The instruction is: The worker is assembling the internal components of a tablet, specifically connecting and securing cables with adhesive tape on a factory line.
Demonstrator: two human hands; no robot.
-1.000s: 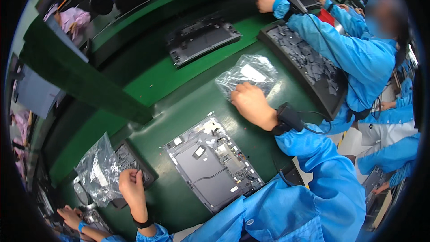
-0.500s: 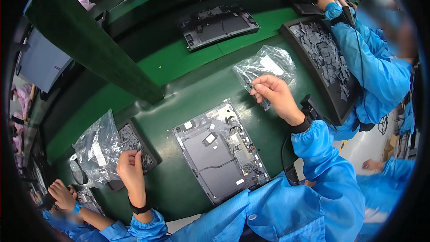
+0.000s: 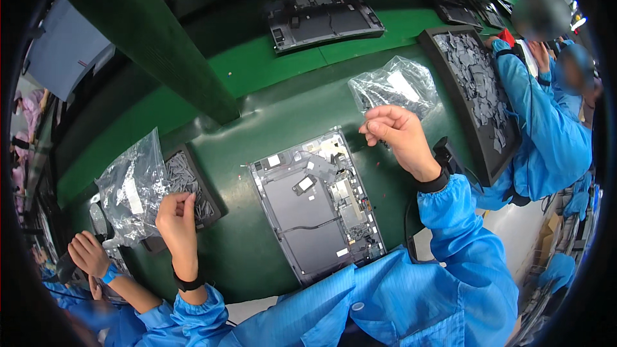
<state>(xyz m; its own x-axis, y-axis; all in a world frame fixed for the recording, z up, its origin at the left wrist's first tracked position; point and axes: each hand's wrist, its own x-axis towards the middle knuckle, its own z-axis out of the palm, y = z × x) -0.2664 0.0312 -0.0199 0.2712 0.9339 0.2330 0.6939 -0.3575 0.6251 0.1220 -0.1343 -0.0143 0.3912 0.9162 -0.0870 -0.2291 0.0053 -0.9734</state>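
Observation:
An opened laptop chassis (image 3: 299, 209) lies before me, showing its dark battery, circuit board and several small parts. Beyond its right far corner, my right hand (image 3: 406, 141) hovers with thumb and fingers pinched. Whatever small thing they hold is too tiny to name. Just past that hand lies a clear plastic bag (image 3: 411, 87) with dark pieces in it. My left hand (image 3: 177, 225) is closed in a pinch at the near side of a dark tray of grey strips (image 3: 183, 177); any held piece is indistinct. Another clear bag (image 3: 132, 196) with a white label leans beside it.
A second opened laptop chassis (image 3: 324, 22) rests on the green ledge at the back. A large black tray of dark flat pieces (image 3: 472, 77) stands at right, near a co-worker's blue sleeve (image 3: 546, 115). A green post (image 3: 160, 51) slants across the left; another person's hand (image 3: 89, 254) is below it.
The view has shifted, so the bench sits a little higher in the picture. Both my hands stay pinched, slightly nearer me relative to the bag and tray. The right-hand co-worker's arm has moved.

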